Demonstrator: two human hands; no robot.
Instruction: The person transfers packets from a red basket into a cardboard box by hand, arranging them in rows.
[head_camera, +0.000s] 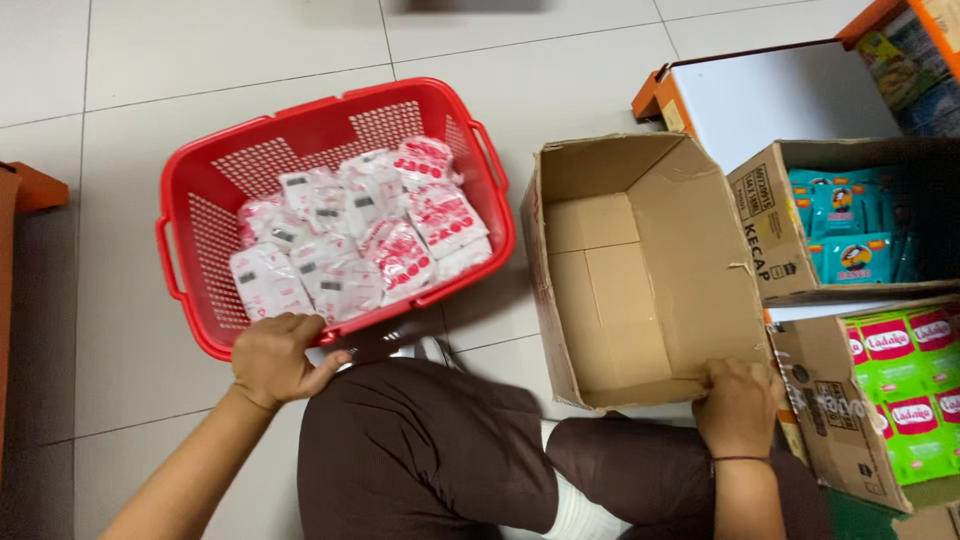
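- The person's knees in brown cloth (430, 450) fill the near edge, over a pale tiled floor (130, 380).
- The left hand (280, 360) is curled over the near rim of the red plastic basket (190, 210), fingers bent round the edge and thumb stretched along it: a closed grasp on the rim.
- The right hand (738, 405), a thin dark band at its wrist, grips the near corner of the open cardboard box (640, 270); its fingers fold over the box wall.
- The basket sits left of the box, the two just apart. It has perforated walls, rounded corners and side handles.
- Inside it lies a loose heap of glossy white and red sachets (360, 240), just beyond the left fingers.
- The box is plain brown, creased, flaps up.
- Further right stand cartons of green packets (910, 390) and teal packets (850, 225).
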